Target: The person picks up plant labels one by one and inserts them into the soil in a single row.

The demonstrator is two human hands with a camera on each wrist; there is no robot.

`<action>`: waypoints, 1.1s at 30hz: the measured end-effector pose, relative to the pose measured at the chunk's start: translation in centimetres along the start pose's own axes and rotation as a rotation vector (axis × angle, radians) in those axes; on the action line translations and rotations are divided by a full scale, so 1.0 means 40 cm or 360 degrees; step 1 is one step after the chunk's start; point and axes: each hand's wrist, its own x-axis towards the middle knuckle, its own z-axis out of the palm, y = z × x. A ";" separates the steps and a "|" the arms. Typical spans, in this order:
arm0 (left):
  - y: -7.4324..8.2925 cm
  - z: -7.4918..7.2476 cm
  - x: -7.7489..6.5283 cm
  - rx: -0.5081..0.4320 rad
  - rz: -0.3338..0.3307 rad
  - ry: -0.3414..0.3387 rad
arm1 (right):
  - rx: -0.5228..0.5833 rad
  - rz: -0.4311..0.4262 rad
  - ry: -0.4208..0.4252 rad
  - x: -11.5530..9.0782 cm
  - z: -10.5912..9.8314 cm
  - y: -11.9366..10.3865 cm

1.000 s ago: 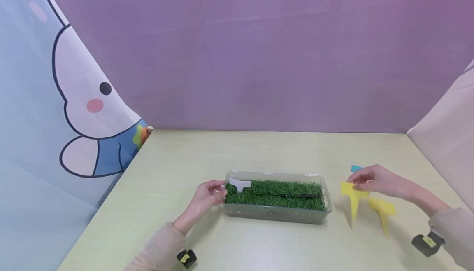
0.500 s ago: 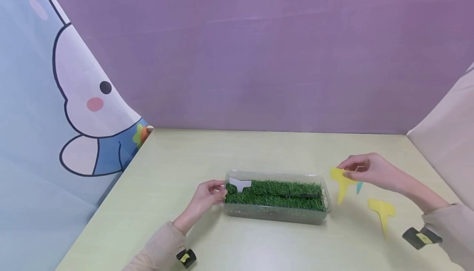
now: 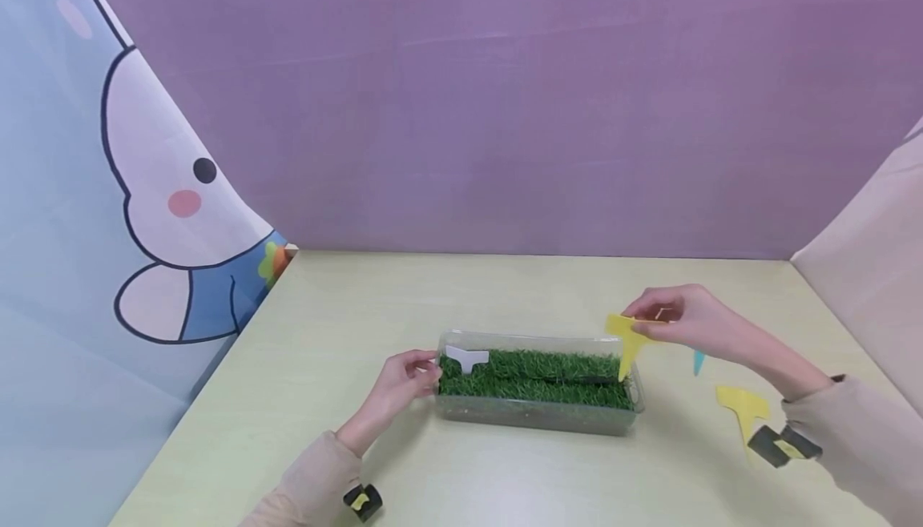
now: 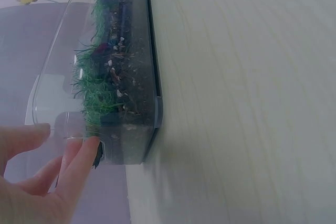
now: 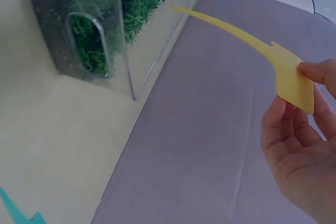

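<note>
Thumb and fingers of my right hand (image 3: 678, 319) pinch a yellow T-shaped plant label (image 5: 294, 74) by its broad head. Its pointed stem slants down over the right end of a clear plastic box (image 3: 534, 419) holding green grass (image 3: 534, 391). My left hand (image 3: 397, 383) holds the box's left end, fingers against the end wall and thumb near the rim, as the left wrist view shows. A white T-shaped plant label (image 3: 467, 359) stands in the grass at that end.
Right of the box, a second yellow plant label (image 3: 743, 403) lies on the pale table (image 3: 505, 287), partly behind the right wrist camera. A blue label (image 3: 698, 362) lies farther back, partly hidden by the right hand. A purple cloth (image 3: 534, 110) hangs behind the table.
My right hand has lifted the yellow plant label and carried it left from beside the other labels to over the box's right end. The left hand and box have stayed put.
</note>
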 end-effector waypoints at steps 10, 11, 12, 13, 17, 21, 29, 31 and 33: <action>-0.001 -0.003 0.001 0.0023 0.0008 -0.0003 | 0.0012 -0.0116 -0.0044 0.052 0.043 -0.030; -0.002 -0.003 0.002 0.0023 0.0005 0.0001 | 0.0023 -0.0115 -0.0060 0.057 0.048 -0.033; -0.002 -0.004 0.002 0.0020 0.0001 0.0005 | 0.0035 -0.0113 -0.0072 0.061 0.052 -0.036; -0.001 -0.004 0.002 0.0019 -0.0003 0.0007 | 0.0043 -0.0107 -0.0084 0.065 0.057 -0.039; 0.002 -0.003 0.000 0.0022 -0.0011 0.0018 | 0.0070 -0.0101 -0.0105 0.080 0.077 -0.048; 0.006 -0.001 -0.004 0.0017 -0.0004 0.0025 | 0.0061 -0.0153 -0.0095 0.093 0.097 -0.055; 0.008 0.000 -0.005 0.0000 -0.0007 0.0016 | -0.0016 -0.0211 -0.0118 0.122 0.141 -0.063; 0.007 0.001 -0.005 0.0003 -0.0001 0.0013 | -0.0047 -0.0222 -0.0131 0.129 0.152 -0.068; 0.006 0.001 -0.004 -0.0001 -0.0005 0.0019 | -0.0060 -0.0225 -0.0151 0.136 0.164 -0.075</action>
